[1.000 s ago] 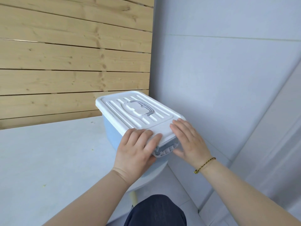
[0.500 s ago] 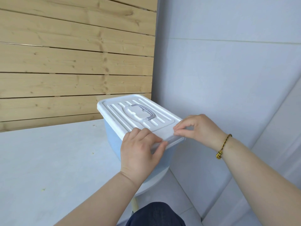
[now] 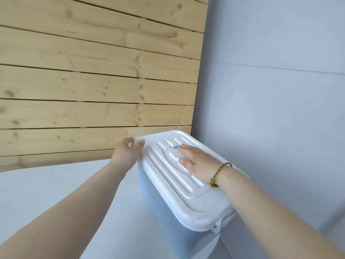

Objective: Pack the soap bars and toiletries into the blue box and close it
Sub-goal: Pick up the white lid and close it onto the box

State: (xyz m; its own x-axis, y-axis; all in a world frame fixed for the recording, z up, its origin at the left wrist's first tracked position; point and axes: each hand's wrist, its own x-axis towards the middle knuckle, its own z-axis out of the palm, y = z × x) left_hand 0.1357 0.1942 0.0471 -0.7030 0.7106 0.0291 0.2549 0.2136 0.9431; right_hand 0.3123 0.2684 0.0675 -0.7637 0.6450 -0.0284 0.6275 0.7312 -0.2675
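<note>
The blue box is sitting on the white table, right in the corner betw. the wood-slat wall & the grey wall, w/ its white lid lying on top. The person's right hand is pressing flat on the lid's middle, fingers straight, covering most of the grey handle; a braided bracelet is showing at that wrist. The left hand is reaching to the lid's far left corner, fingers loose & apart, thumb tip at the rim; blur is hiding any firmer contact.
</note>
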